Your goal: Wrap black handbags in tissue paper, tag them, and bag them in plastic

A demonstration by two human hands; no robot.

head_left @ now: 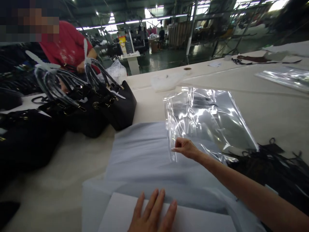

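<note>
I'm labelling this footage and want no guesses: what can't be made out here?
In the head view:
- Left hand: wrist cut off by the bottom edge.
- White sheet: near edge cut off there too.
- Leftmost handbag: blurred, cut off by the left edge.
- Right hand: blur hides whether it grips the plastic.

Glossy clear plastic [217, 124] partly over creased bluish paper [137, 158], flat white sheet [198, 219] on its near part.
</note>
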